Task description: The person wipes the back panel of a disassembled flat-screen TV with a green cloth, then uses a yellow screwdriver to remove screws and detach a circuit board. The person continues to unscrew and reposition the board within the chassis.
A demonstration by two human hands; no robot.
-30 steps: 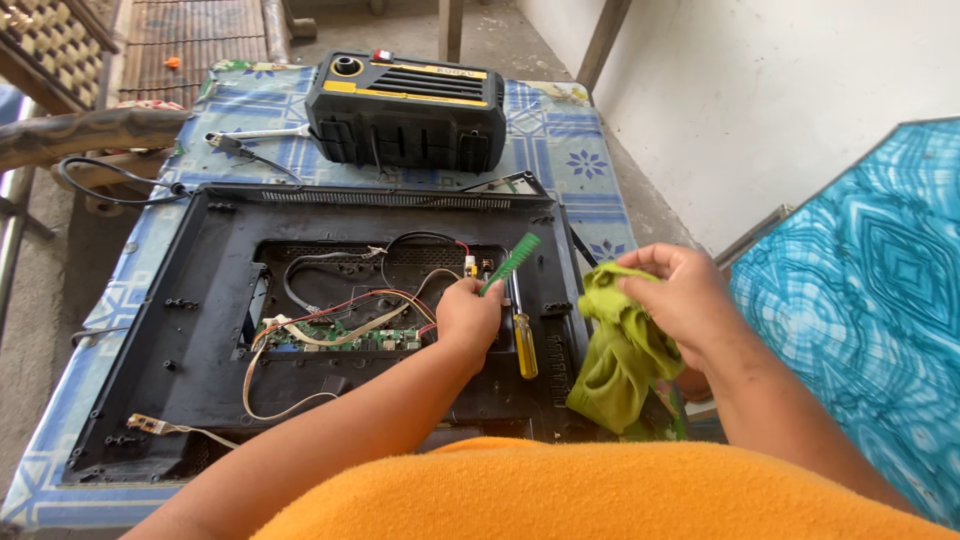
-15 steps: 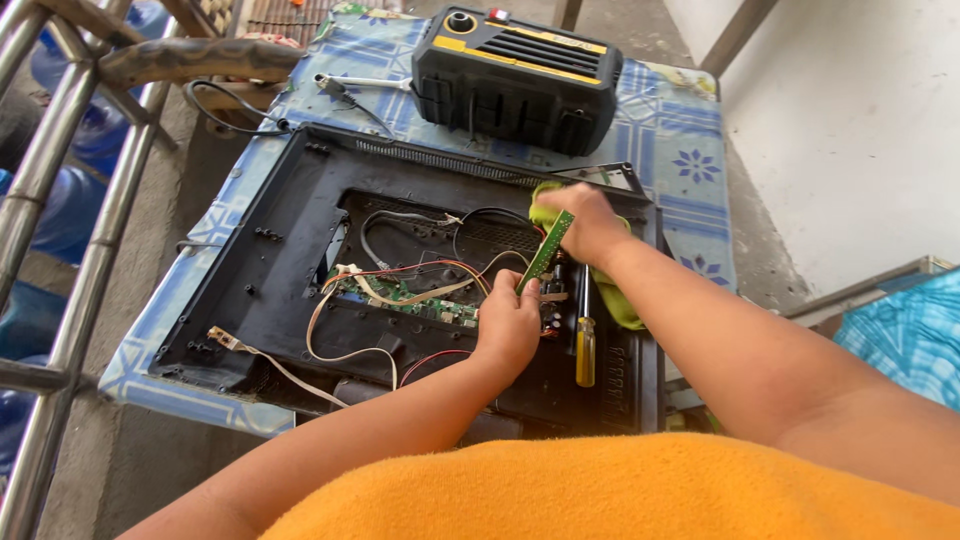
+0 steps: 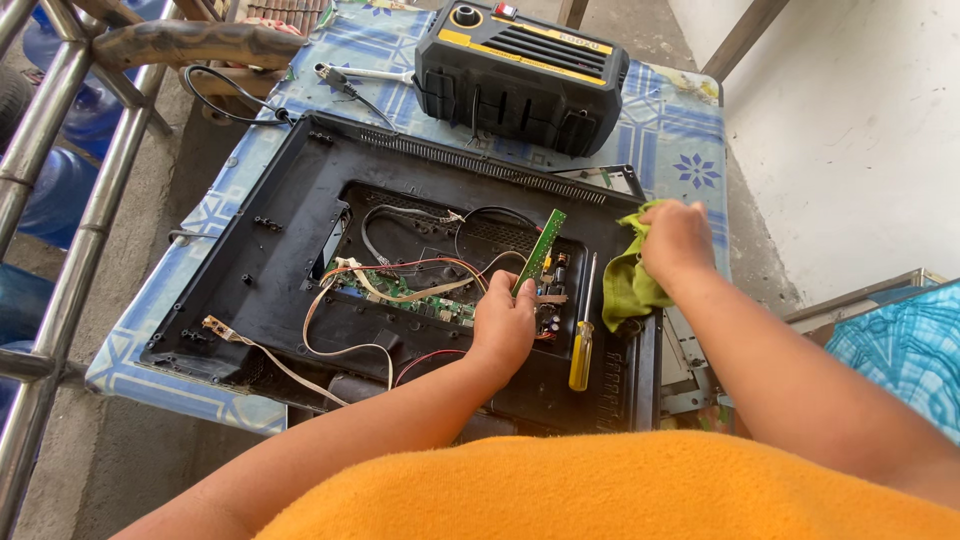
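- At the far left a steel railing [image 3: 60,150] runs down the edge of the view, with blue water jugs [image 3: 45,190] behind it.
- A table under a blue patterned cloth [image 3: 200,225] carries an opened black flat-screen casing [image 3: 300,200], lying back-side up with its insides showing.
- Near the cloth's far edge a black cable [image 3: 225,95] loops beside the casing's corner.
- Inside the casing, a green main circuit board [image 3: 420,300] sits among loose wires — white, red and flat ribbon [image 3: 340,300].
- Beyond the casing stands a black-and-yellow boxy device [image 3: 520,75] with a knob on top.
- The left hand [image 3: 505,325] rests over the middle of the casing, fingers pinched on the lower end of a narrow green circuit strip [image 3: 541,250], which tilts up and away from the hand.
- Just right of that hand a yellow-handled screwdriver [image 3: 581,345] lies on the casing, tip pointing away.
- The right hand [image 3: 678,240] is closed on a crumpled yellow-green cloth [image 3: 628,280], pressing it against the casing's right edge — well apart from the left hand.
- An orange garment [image 3: 600,490] fills the bottom of the view.
- At far right, a white wall [image 3: 850,130] and a turquoise patterned fabric [image 3: 900,350].
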